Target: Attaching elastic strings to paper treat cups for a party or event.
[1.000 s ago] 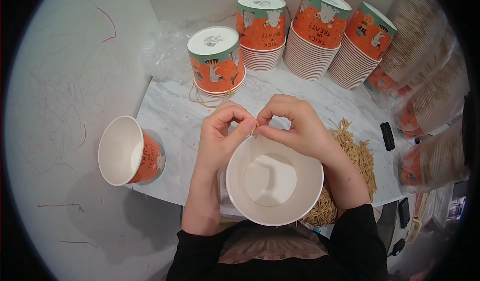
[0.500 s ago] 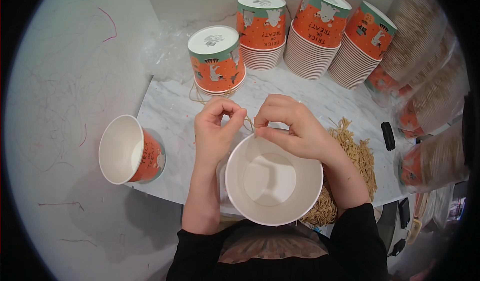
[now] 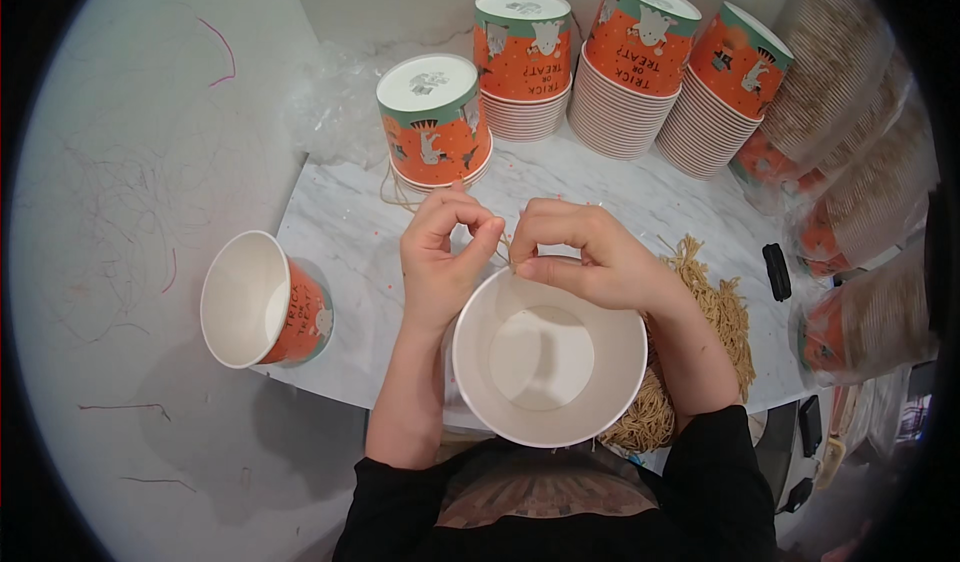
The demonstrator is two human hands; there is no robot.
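A white-lined paper bucket [image 3: 610,362] sits in front of me with its mouth facing up. At its far rim, a thin tan cord [image 3: 503,252] runs between my two hands. My left hand [image 3: 440,257] pinches the cord between thumb and forefinger, just beyond the rim. The fingertips of my right hand [image 3: 585,252] are pinched together on the cord at the rim itself, so a hole there would be hidden. A heap of cut tan cords [image 3: 712,307] lies by my right forearm, partly covered by it.
An orange printed bucket [image 3: 305,317] lies tilted at the left table edge. Upside-down stacks of such buckets [image 3: 635,97] line the back, with a shorter stack [image 3: 430,147] nearer. Plastic-wrapped stacks [image 3: 865,312] fill the right side. A small black object [image 3: 775,272] lies near them.
My left hand has shifted slightly to the right, closer to my right hand. The bucket has moved very little, and both hands keep their pinch.
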